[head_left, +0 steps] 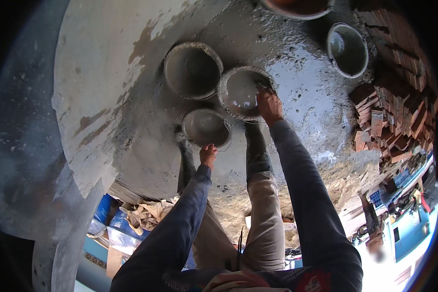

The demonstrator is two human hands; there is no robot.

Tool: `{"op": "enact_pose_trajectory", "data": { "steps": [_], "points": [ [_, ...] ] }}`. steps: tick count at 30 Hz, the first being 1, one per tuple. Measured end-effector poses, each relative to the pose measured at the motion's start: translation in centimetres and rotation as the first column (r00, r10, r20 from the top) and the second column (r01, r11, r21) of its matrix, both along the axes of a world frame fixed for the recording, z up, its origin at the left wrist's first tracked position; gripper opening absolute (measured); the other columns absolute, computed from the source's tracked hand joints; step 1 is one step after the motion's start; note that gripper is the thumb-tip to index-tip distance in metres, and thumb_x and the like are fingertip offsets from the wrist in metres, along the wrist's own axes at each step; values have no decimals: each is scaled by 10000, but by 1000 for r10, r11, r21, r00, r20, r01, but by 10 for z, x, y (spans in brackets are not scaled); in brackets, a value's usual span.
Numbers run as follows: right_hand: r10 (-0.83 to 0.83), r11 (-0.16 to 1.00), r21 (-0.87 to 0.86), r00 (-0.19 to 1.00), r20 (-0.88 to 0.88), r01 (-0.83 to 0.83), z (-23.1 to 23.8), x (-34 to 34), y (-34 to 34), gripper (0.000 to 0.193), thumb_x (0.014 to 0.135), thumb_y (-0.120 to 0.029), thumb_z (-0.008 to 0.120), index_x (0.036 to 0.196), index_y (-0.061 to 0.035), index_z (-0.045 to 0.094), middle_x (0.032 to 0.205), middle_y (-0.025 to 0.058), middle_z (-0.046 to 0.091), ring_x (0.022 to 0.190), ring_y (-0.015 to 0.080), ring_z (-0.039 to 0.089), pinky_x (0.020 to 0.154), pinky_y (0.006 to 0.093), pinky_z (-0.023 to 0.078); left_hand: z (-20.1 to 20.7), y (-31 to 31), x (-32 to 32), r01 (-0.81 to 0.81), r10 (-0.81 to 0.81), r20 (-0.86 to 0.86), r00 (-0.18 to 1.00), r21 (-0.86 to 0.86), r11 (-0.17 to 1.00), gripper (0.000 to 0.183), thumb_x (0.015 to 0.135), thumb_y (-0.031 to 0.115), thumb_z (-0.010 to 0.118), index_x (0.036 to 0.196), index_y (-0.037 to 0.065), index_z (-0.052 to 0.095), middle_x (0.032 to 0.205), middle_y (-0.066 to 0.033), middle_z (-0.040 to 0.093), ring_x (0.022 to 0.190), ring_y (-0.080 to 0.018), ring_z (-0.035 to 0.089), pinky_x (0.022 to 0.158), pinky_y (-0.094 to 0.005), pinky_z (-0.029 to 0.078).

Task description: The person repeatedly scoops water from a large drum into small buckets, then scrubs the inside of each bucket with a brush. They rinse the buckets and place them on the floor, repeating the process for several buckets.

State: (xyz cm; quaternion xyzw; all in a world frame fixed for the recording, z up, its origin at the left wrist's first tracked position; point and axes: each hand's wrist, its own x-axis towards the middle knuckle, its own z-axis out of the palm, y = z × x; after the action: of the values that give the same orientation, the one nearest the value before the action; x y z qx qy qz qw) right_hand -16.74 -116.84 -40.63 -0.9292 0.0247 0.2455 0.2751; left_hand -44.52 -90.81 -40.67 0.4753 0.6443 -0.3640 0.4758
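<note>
Three cement-crusted buckets stand close together on the wet grey floor in front of me. My left hand (208, 155) is closed at the near edge of the smallest one (204, 122), where a thin wire handle (227, 145) curves out from its rim to my fingers. My right hand (269, 105) grips the right rim of the middle bucket (239, 92), its fingertips reaching over the inside. Grey, shiny liquid shows in that bucket. The third bucket (192, 70), at the far left of the group, is touched by neither hand.
Wet cement slurry (301, 92) covers the floor to the right. Another bucket (348, 50) stands at far right, near a reddish basin (299, 6). Stacked red bricks (392, 114) line the right side. A pale slab (97, 87) lies left. My dark boots (258, 151) stand behind the buckets.
</note>
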Motion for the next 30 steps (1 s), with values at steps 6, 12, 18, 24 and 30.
{"op": "enact_pose_trajectory", "data": {
  "steps": [6,12,18,24,30],
  "points": [
    [-269,949,119,946,-180,293,22,-69,61,239,1017,-223,652,1222,-122,721,1078,214,719,1040,445,686,899,513,549,-26,-10,-39,-382,395,-171,903,108,918,749,957,497,742,1579,188,461,1532,-55,554,1374,-250,513,1069,-713,311],
    [-222,944,215,963,-150,251,132,-132,83,400,1030,-266,681,1397,-108,660,1380,189,572,1262,376,575,1024,456,503,-23,-15,-58,-693,696,21,718,-82,716,364,1047,389,675,1375,246,610,1345,27,641,1296,-172,592,1161,-710,298],
    [418,870,185,883,216,-457,121,-158,144,599,986,-390,702,1536,-211,543,1384,189,561,1253,382,590,1017,511,539,32,12,-50,-770,856,207,474,-374,517,110,1069,320,650,1052,219,689,966,111,678,994,-122,661,1046,-391,443],
    [643,738,433,734,-218,-518,67,-156,194,447,985,-416,691,1368,-191,634,1139,195,716,915,447,744,806,572,608,32,44,-60,-686,674,291,679,-77,724,434,1066,514,591,1358,197,648,1477,-1,579,1404,-162,497,1151,-408,326],
    [422,860,428,858,-292,-278,135,-173,243,381,994,-464,688,1241,-176,718,984,177,759,949,403,750,829,522,599,25,47,-112,-662,786,190,588,-445,603,628,1049,505,619,1559,177,456,1511,-30,554,1371,-226,549,1104,-400,484]
  ]
}}
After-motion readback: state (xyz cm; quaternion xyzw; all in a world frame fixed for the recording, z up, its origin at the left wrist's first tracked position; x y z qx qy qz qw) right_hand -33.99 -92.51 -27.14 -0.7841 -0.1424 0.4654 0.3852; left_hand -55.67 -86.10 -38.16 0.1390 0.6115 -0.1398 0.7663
